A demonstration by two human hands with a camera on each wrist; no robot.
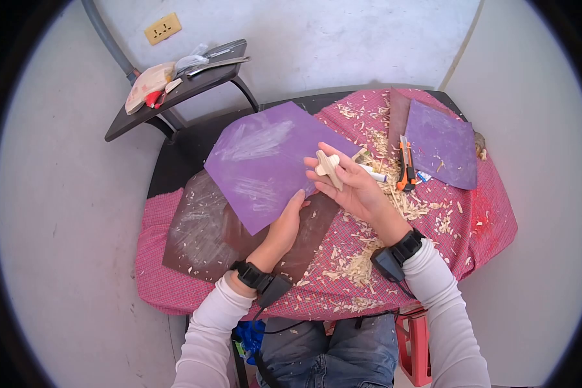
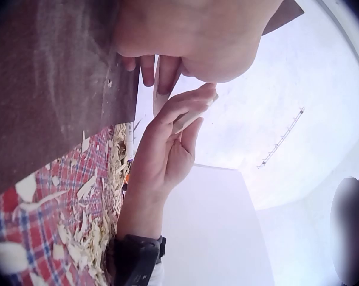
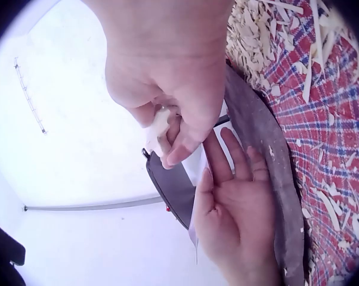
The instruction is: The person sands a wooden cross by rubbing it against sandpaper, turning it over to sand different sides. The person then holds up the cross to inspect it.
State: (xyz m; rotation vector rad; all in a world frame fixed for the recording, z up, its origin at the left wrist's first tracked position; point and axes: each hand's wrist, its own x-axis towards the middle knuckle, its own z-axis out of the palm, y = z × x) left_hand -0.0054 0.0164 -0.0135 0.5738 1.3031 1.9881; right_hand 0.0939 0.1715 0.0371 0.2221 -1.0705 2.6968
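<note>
A purple sheet (image 1: 265,161) with whitish scuffs is held at its near edge by the left hand (image 1: 283,226), thumb on top and fingers beneath. Just above the sheet's right part, the right hand (image 1: 362,197) holds a small pale carved wooden piece (image 1: 328,167) between thumb and fingers, palm turned up. The right wrist view shows the piece (image 3: 162,126) pinched in the right hand (image 3: 167,77), with the left hand (image 3: 239,214) gripping the thin sheet beside it. In the left wrist view the right hand (image 2: 161,149) is near the left hand (image 2: 191,36).
Brown sheets (image 1: 197,226) lie on a red checked cloth (image 1: 158,278) strewn with wood shavings (image 1: 359,268). To the right are an orange-black cutter (image 1: 406,165), a white marker (image 1: 374,173) and another purple sheet (image 1: 441,145). A small black shelf (image 1: 194,84) holding items stands back left.
</note>
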